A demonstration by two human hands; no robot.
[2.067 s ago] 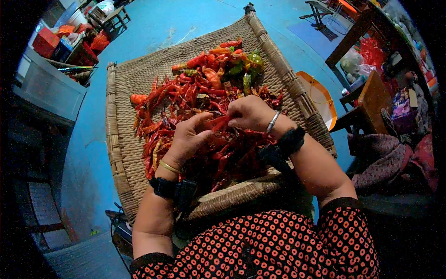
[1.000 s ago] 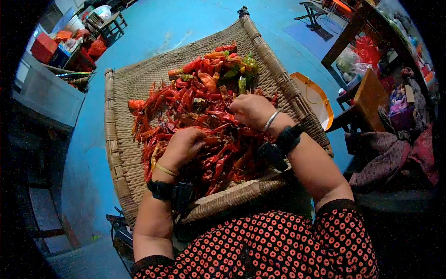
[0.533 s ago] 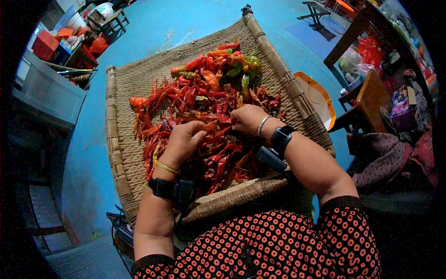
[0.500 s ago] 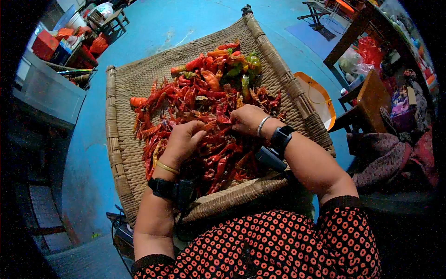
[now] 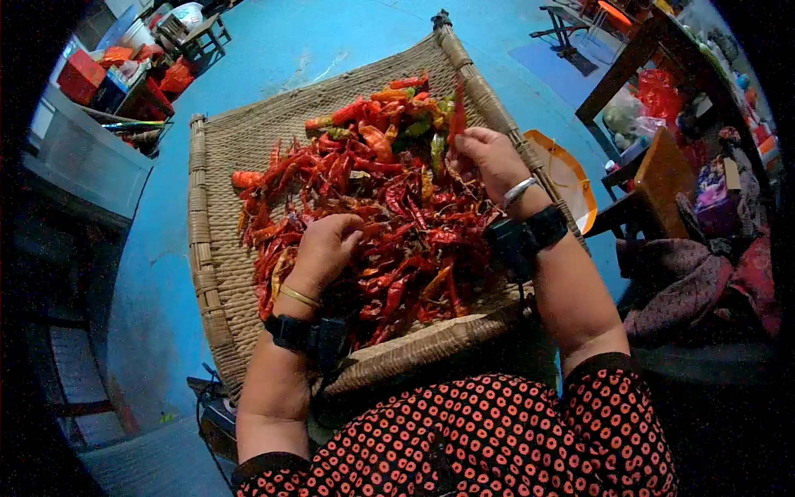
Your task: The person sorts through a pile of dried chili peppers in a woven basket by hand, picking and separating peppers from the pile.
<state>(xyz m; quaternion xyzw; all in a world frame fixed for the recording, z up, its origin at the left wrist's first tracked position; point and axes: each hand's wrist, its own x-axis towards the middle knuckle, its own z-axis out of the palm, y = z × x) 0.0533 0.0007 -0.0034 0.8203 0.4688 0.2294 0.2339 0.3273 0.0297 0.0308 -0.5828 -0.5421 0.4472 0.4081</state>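
Observation:
A heap of dried red chili peppers [image 5: 397,286] lies spread over a woven tray [image 5: 217,273]. My right hand [image 5: 494,164] is raised over the right part of the tray, pinching a red chili pepper [image 5: 458,112] that points upward. My left hand [image 5: 325,255] rests low over the heap with thumb and fingers drawn together; what they hold, if anything, is hidden. Beyond the dried ones, plumper red peppers [image 5: 377,142] and a few green ones are gathered at the tray's far side.
An orange-rimmed basin [image 5: 571,178] stands on the blue floor [image 5: 273,50] right of the tray. Farther right are a wooden chair [image 5: 665,182] and a bundle of cloth [image 5: 687,277]. A red box [image 5: 80,79] and a small stool [image 5: 205,35] sit at the back left.
My right hand has moved up and to the right, away from my left hand, and now holds up a red chili pepper. My left hand has stayed nearly in place.

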